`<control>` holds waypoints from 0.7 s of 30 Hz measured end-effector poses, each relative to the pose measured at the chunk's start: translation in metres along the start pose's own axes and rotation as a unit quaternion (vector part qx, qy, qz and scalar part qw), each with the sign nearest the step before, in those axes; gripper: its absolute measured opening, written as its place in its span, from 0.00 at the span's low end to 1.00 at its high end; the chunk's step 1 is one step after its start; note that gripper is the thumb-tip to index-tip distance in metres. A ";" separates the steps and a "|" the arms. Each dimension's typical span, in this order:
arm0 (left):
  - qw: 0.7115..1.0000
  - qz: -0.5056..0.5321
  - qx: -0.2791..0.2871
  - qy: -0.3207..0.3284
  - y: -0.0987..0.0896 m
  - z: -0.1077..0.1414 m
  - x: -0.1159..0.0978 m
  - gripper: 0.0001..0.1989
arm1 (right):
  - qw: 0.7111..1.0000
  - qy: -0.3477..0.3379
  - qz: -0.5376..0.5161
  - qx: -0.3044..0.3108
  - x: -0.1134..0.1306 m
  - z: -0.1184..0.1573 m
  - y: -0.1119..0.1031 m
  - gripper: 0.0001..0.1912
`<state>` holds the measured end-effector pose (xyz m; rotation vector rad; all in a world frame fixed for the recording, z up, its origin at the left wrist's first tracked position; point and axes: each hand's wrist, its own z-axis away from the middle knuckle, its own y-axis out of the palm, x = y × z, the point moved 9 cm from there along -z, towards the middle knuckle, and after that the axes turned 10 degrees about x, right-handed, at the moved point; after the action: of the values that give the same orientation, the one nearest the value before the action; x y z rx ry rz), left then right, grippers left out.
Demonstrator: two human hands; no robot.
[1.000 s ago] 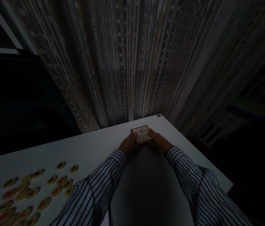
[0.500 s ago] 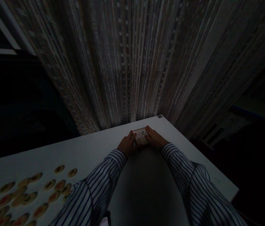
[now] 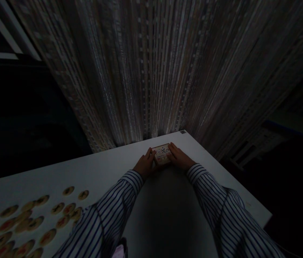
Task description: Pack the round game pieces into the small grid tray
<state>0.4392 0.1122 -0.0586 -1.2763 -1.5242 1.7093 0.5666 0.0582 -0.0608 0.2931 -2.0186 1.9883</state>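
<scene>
Near the far edge of the white table, my left hand (image 3: 144, 164) and my right hand (image 3: 179, 157) are closed on opposite sides of a small flat box (image 3: 162, 154). Its pale lid carries dark brush-style characters and faces up. The thumbs rest along the lid and the fingers wrap the edges, partly covering it. Whether the box touches the table is hard to tell in the dim light. At the lower left, several round xiangqi pieces (image 3: 47, 236) with red or dark characters lie scattered, some against one another, well away from both hands.
The white table (image 3: 108, 163) reaches a corner at the far right, where a small dark square label (image 3: 183, 132) sits. Behind it hangs a striped string curtain (image 3: 151, 71). A phone-like object with a lit face (image 3: 119, 251) lies by my left sleeve. The surroundings are very dark.
The view has shifted slightly. Both hands stay around the box, with my right hand a little further right, and the pieces lie as before.
</scene>
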 end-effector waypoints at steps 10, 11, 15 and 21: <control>0.999 -0.017 -0.005 0.048 0.009 0.003 -0.006 0.35 | 0.995 -0.070 0.068 -0.010 0.002 0.030 0.011 0.33; 0.999 -0.008 -0.007 0.050 0.010 0.003 -0.005 0.34 | 0.995 -0.069 0.070 -0.012 0.002 0.030 0.010 0.33; 0.997 0.021 -0.026 0.063 0.011 0.001 -0.003 0.34 | 0.995 -0.073 0.073 -0.016 0.004 0.028 0.008 0.32; 0.996 0.027 -0.054 0.073 0.012 0.001 -0.001 0.33 | 0.993 -0.079 0.082 -0.016 0.006 0.027 0.007 0.32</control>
<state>0.4414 0.1085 -0.0702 -1.4755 -1.5259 1.5485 0.5572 0.0316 -0.0652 0.2938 -2.2361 2.0859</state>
